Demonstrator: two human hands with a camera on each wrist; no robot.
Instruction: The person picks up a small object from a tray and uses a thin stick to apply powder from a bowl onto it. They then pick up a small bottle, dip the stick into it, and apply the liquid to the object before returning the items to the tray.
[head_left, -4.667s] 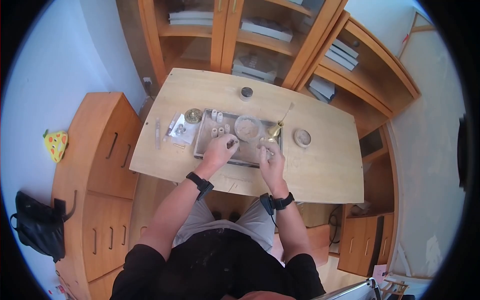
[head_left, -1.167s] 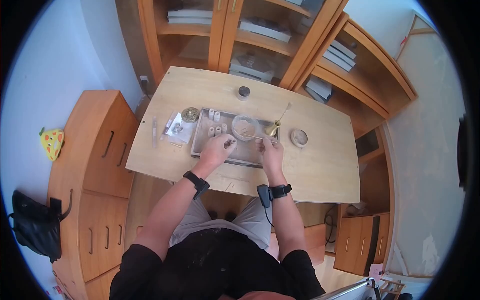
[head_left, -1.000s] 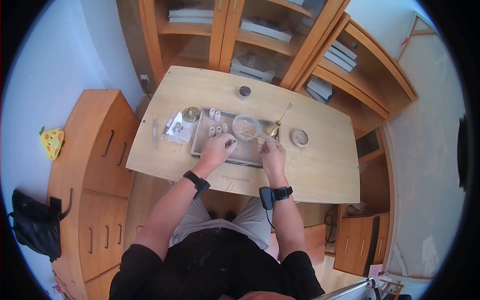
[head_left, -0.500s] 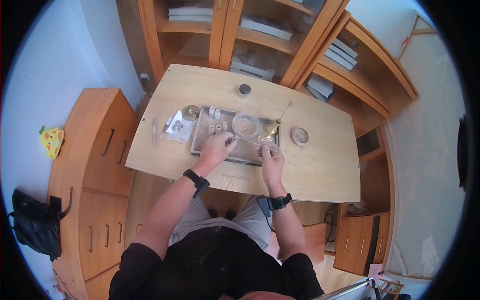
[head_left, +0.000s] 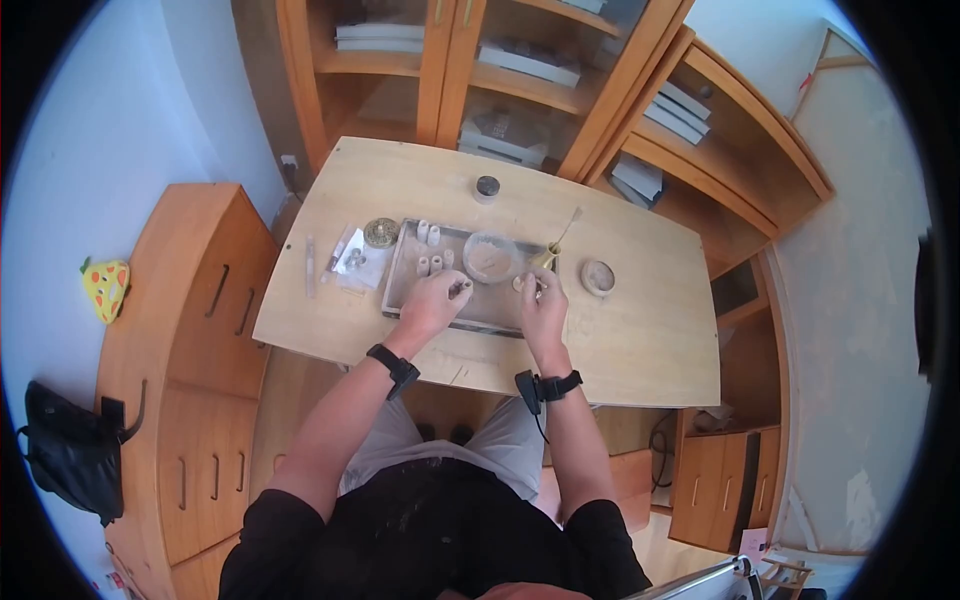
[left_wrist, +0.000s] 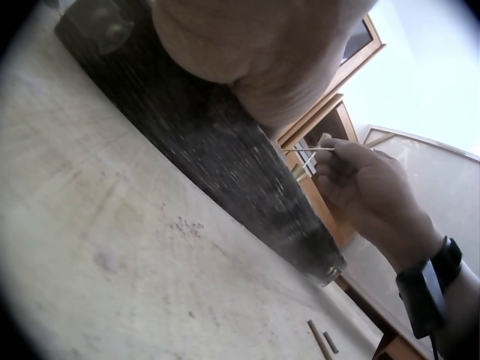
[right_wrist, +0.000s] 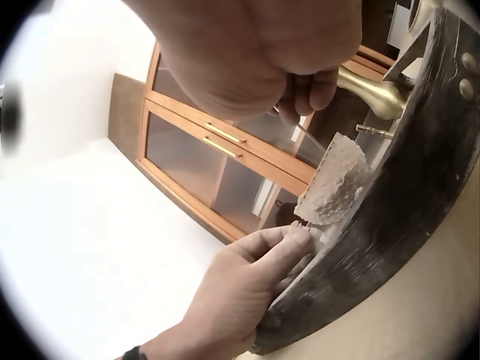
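Observation:
My left hand [head_left: 433, 303] is over the front of the dusty tray [head_left: 500, 299], fingers curled with the tips pinched on a small dark piece, mostly hidden by the hand. To the right, my right hand [head_left: 543, 312] pinches a thin stick [left_wrist: 309, 149] at the tray's right side. Between and beyond the hands sits a bowl crusted with pale paste [right_wrist: 334, 184]. A brass vase [head_left: 549, 255] stands behind the right hand, with a long flat-tipped tool [head_left: 573, 220] in it. Several white cylinders [head_left: 436, 265] stand at the tray's left.
A round tin [head_left: 598, 278] lies right of the tray; a dark-lidded jar [head_left: 487, 188] stands behind. Left of the tray are an ornate brass disc [head_left: 380, 232], white paper [head_left: 350, 262] with small bits and a clear tube [head_left: 310, 268]. Thin sticks [left_wrist: 319, 340] lie near the table's front edge.
The stick's end went from over the bowl to the left fingertips; now the right hand has turned and drawn the stick back from them. The left hand stays almost in place.

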